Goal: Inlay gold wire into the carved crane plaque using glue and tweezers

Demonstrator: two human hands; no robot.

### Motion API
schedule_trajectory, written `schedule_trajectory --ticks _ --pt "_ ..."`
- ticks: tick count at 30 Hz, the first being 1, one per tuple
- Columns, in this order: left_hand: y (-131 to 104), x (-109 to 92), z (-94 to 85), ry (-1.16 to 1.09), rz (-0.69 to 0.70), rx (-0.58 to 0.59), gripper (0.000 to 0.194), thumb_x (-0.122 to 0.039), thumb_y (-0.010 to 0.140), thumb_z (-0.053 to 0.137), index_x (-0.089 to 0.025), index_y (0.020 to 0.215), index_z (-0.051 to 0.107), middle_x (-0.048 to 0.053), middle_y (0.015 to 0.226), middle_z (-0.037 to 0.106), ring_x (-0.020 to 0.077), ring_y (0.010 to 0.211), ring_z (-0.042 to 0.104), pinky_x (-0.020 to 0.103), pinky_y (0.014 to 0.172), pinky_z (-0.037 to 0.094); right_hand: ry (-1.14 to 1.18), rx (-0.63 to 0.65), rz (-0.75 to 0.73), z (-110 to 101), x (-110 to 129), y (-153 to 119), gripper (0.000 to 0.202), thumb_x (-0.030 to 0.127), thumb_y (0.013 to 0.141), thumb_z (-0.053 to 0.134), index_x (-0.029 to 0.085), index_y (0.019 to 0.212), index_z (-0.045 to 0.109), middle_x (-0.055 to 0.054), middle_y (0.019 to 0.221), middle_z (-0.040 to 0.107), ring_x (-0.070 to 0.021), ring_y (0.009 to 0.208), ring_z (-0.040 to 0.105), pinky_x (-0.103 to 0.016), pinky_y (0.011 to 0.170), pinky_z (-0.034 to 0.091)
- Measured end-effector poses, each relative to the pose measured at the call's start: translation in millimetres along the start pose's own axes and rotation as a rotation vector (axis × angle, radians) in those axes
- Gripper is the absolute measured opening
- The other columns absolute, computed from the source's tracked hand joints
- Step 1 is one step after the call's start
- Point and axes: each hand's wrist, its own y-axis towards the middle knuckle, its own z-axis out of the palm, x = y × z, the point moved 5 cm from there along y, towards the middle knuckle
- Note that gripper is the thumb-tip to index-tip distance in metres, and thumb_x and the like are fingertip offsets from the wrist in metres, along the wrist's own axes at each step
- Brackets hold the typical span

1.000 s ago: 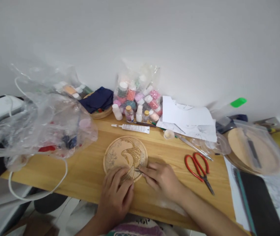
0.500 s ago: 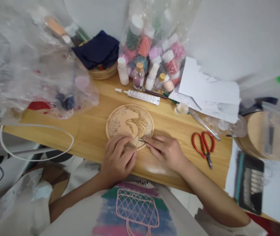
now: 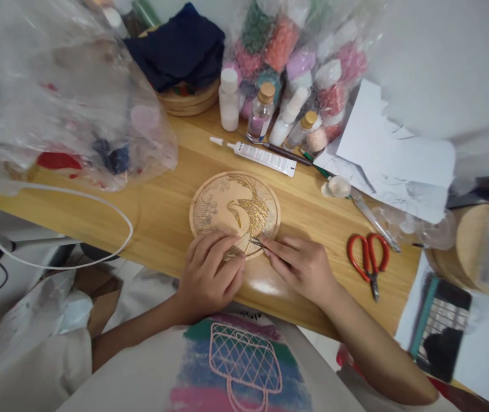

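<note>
A round, pale wooden board (image 3: pixel 222 197) lies flat on the table, with a crane outlined in gold and darker feather and flower lines. My left hand (image 3: pixel 212 274) presses on its near left edge, fingers bent and close together, the thumb beside the index finger. Metal tweezers (image 3: pixel 256 242) are pinched in my right hand (image 3: pixel 302 266) at the near right of the board. Their tips touch or hover just over the crane's lower feathers; which of the two I cannot tell. Any wire between the tips is too small to make out.
Red-handled pliers (image 3: pixel 368 260) lie to the right. Behind the board are a white glue tube (image 3: pixel 265 158), a bottle with a cork-coloured cap (image 3: pixel 261 114) and white papers (image 3: pixel 398 154). A plastic bag (image 3: pixel 111 114) and a white cable loop (image 3: pixel 130 229) are at the left.
The view has tilted down and shifted, so the things on the table sit differently in the picture. Both hands keep nearly the same place on the board, with the tweezers still at the lower feathers.
</note>
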Motion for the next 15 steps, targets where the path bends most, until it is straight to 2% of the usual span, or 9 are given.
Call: schedule_trajectory --ticks 8,15 --pt "-0.5 0.5 0.1 -0.007 -0.005 -0.002 0.009 -0.014 0.083 0.059 -0.019 0.087 0.066 0.011 0.108 0.069 0.0263 0.108 0.062 0.044 0.096 0.049 0.029 -0.002 0.019 0.7 -1.7 -2.3 0.026 0.021 0.097 0.054 0.019 0.117 0.070 -0.002 0.074 0.070 -0.0104 0.060 0.062 -0.022 0.053 0.044" --pt "-0.1 0.5 0.1 -0.009 -0.002 -0.003 0.009 -0.015 0.083 0.060 -0.019 0.088 0.066 0.012 0.109 0.069 0.0263 0.110 0.061 0.045 0.096 0.050 0.017 -0.001 0.012 1.1 -1.2 -1.8 0.025 0.022 0.097 0.054 0.018 0.115 0.072 -0.003 0.075 0.071 -0.0106 0.061 0.063 -0.022 0.053 0.045"
